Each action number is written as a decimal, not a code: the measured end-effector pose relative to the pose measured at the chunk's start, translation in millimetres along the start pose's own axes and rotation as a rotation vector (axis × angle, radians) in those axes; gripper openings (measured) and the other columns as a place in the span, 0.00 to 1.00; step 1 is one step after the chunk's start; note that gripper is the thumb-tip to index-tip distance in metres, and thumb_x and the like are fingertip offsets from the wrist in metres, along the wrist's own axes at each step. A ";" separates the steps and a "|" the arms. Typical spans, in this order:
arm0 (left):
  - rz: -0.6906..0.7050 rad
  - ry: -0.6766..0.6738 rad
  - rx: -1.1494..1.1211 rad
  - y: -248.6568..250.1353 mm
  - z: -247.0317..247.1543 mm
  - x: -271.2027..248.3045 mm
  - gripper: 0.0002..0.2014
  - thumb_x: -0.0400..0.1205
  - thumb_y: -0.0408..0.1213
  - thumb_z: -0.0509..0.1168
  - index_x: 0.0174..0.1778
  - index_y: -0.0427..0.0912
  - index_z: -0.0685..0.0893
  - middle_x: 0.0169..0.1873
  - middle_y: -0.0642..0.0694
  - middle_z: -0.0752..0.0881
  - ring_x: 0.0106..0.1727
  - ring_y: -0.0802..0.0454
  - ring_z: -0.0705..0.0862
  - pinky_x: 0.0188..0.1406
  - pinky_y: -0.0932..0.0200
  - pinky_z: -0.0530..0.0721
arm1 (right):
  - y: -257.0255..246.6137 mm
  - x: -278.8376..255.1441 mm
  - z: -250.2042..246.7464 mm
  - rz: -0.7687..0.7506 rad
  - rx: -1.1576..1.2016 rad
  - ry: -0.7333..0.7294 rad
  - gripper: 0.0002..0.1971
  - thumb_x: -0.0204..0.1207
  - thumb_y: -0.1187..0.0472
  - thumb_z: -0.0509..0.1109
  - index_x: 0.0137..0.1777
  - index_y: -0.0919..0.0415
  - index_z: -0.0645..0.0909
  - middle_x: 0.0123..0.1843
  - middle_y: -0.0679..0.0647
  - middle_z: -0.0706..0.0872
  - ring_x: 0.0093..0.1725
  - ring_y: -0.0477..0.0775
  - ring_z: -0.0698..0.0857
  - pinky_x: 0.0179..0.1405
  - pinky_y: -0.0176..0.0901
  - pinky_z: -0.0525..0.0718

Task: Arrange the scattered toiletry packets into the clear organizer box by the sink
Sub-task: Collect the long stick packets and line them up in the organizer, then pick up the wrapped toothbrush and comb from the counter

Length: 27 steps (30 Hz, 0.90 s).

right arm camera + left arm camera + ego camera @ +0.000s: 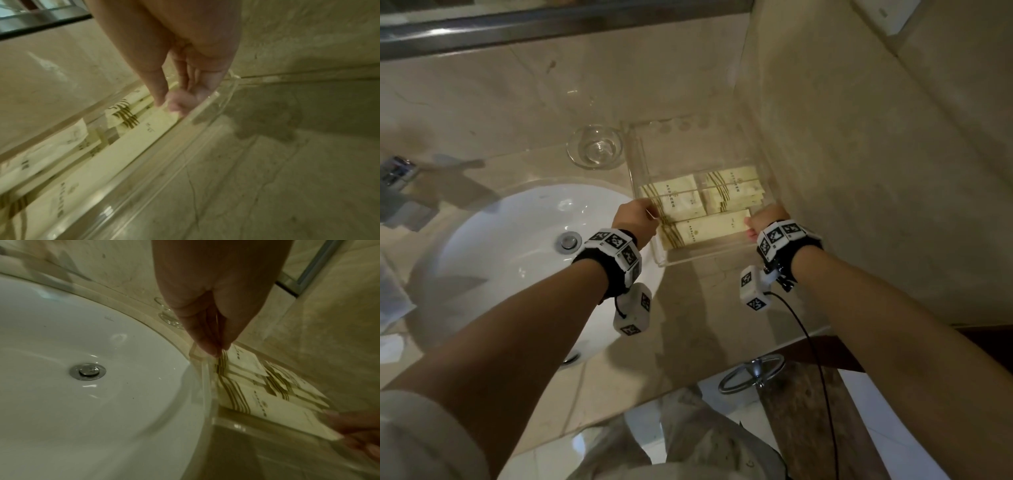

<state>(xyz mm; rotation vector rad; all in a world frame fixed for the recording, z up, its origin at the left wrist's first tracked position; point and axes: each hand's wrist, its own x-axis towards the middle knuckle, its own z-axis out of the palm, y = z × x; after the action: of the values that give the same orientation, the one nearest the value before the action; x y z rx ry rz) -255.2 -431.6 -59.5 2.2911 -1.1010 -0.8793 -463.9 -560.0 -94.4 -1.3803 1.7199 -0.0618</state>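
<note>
Your left hand (pixel 635 219) pinched the clear organizer box (pixel 640 164) wall at nine o'clock; your right hand (pixel 765 221) pinched it at three, cream toiletry packets (pixel 709 228) between.

Organizer box (pixel 671 262): clear, colourless walls. Toiletry packets (pixel 709 228) inside: pale cream-yellow, dark olive-brown stripes banding one end, a small line of dark print along the middle. Sink (pixel 493 246), at 9 o'clock of the box: glossy white, silver drain (pixel 567 240). Countertop (pixel 482 113) and wall (pixel 876 171): beige marble, faint darker veins. Glass dish (pixel 595 147), at 11 o'clock of the box: clear. Wristbands (pixel 616 255): black, carrying white blocks with black square-code patterns.
</note>
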 end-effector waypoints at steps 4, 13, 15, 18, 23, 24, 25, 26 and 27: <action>0.006 0.033 -0.056 -2.6 -12.2 -4.0 0.06 0.79 0.30 0.64 0.50 0.36 0.83 0.38 0.43 0.85 0.37 0.48 0.85 0.47 0.57 0.85 | -12.1 -12.3 -7.5 -0.055 -0.131 0.107 0.22 0.79 0.55 0.64 0.68 0.69 0.76 0.61 0.62 0.82 0.48 0.51 0.72 0.28 0.30 0.68; -0.006 0.206 -0.251 -22.8 -87.2 -23.9 0.05 0.78 0.29 0.60 0.41 0.39 0.81 0.36 0.41 0.85 0.28 0.51 0.82 0.45 0.54 0.85 | -110.9 -85.0 32.3 -0.319 0.141 -0.001 0.07 0.75 0.62 0.64 0.36 0.61 0.77 0.31 0.56 0.77 0.32 0.55 0.75 0.27 0.41 0.71; -0.037 0.264 -0.288 -40.8 -112.2 -30.0 0.06 0.78 0.30 0.60 0.39 0.40 0.81 0.32 0.43 0.84 0.27 0.51 0.81 0.43 0.53 0.84 | -138.6 -110.6 55.5 -0.418 0.214 -0.052 0.10 0.77 0.62 0.65 0.33 0.61 0.77 0.27 0.54 0.76 0.25 0.52 0.73 0.24 0.39 0.72; -0.104 0.372 -0.338 -74.7 -154.0 -45.4 0.06 0.79 0.30 0.59 0.42 0.37 0.81 0.30 0.43 0.83 0.27 0.50 0.81 0.33 0.58 0.82 | -180.5 -153.4 97.3 -0.543 0.264 -0.188 0.15 0.79 0.59 0.66 0.29 0.59 0.77 0.25 0.52 0.76 0.19 0.47 0.72 0.17 0.36 0.72; -0.232 0.581 -0.338 -151.1 -222.4 -91.0 0.06 0.80 0.35 0.62 0.44 0.40 0.84 0.36 0.40 0.87 0.36 0.42 0.86 0.48 0.52 0.87 | -231.4 -223.4 182.2 -0.695 0.228 -0.426 0.14 0.80 0.61 0.65 0.30 0.59 0.76 0.24 0.53 0.75 0.17 0.48 0.72 0.18 0.37 0.73; -0.277 0.621 -0.309 -170.3 -235.0 -104.8 0.07 0.80 0.36 0.62 0.47 0.38 0.85 0.37 0.40 0.88 0.38 0.43 0.87 0.50 0.51 0.87 | -237.0 -237.9 202.3 -0.717 0.196 -0.478 0.14 0.80 0.62 0.65 0.31 0.60 0.76 0.25 0.53 0.75 0.19 0.49 0.72 0.18 0.38 0.74; -0.324 0.660 -0.283 -190.3 -247.3 -119.6 0.09 0.80 0.35 0.62 0.49 0.37 0.85 0.39 0.40 0.88 0.40 0.43 0.88 0.51 0.51 0.87 | -241.3 -254.3 222.5 -0.742 0.150 -0.526 0.13 0.79 0.63 0.65 0.32 0.61 0.76 0.25 0.53 0.76 0.20 0.49 0.72 0.19 0.38 0.75; -0.361 0.686 -0.270 -204.9 -255.7 -130.0 0.09 0.80 0.35 0.61 0.50 0.36 0.84 0.40 0.39 0.89 0.42 0.43 0.89 0.52 0.51 0.86 | -243.0 -264.7 237.5 -0.759 0.114 -0.556 0.12 0.79 0.63 0.65 0.33 0.61 0.76 0.25 0.53 0.76 0.21 0.49 0.72 0.20 0.39 0.76; -0.403 0.717 -0.268 -224.0 -262.7 -141.0 0.10 0.79 0.34 0.61 0.50 0.36 0.84 0.42 0.37 0.90 0.44 0.42 0.89 0.54 0.49 0.86 | -243.8 -275.7 254.9 -0.772 0.067 -0.593 0.11 0.79 0.64 0.65 0.34 0.61 0.76 0.25 0.53 0.76 0.21 0.49 0.72 0.19 0.38 0.76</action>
<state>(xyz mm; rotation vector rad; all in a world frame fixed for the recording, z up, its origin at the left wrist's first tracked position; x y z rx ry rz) -20.4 -156.9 32.6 2.3236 -0.2059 -0.2453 -121.2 -311.4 51.2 -1.7212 0.6441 -0.1213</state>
